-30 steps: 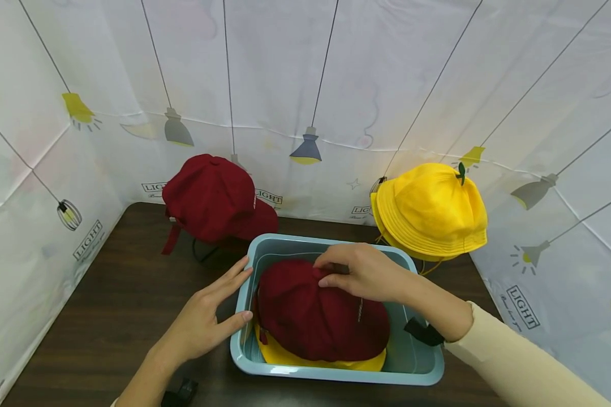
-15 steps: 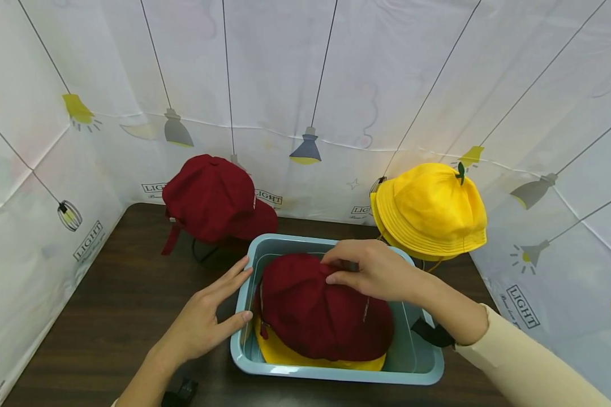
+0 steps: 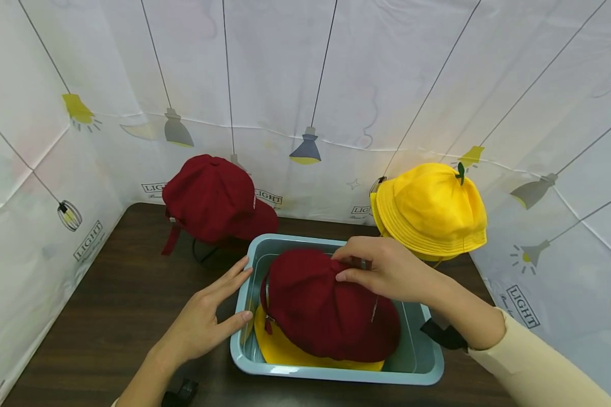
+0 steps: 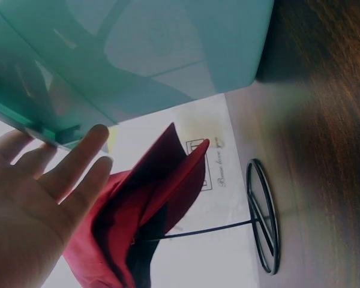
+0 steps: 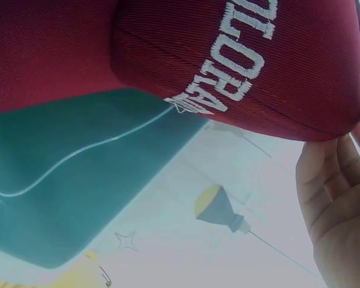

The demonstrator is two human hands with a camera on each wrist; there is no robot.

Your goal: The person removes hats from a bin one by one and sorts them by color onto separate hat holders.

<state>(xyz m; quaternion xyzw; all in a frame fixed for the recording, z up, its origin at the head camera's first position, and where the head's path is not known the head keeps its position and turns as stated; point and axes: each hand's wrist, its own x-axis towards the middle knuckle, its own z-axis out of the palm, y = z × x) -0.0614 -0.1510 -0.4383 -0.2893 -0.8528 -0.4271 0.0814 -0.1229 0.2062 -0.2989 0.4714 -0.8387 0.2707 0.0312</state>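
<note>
My right hand (image 3: 382,268) pinches the crown top of a dark red baseball cap (image 3: 321,311), which is inside a light blue plastic bin (image 3: 336,373). White embroidered letters cross the cap's front in the right wrist view, where the right fingers (image 5: 330,174) hold its top. Under the cap lies a yellow hat (image 3: 295,353) on the bin's floor, mostly covered. My left hand (image 3: 206,316) rests against the bin's left rim with fingers spread and straight. In the left wrist view, the left fingers (image 4: 78,159) touch the bin's edge.
Behind the bin at left, another dark red cap (image 3: 211,198) hangs on a black wire stand (image 4: 264,216). A yellow bucket hat (image 3: 433,209) with a green sprout stands at back right. A patterned white curtain (image 3: 265,73) backs the dark wooden table (image 3: 107,316).
My right hand has lifted the red cap slightly and shifted it to the right and away from me, baring more of the yellow hat. The left hand has stayed on the rim.
</note>
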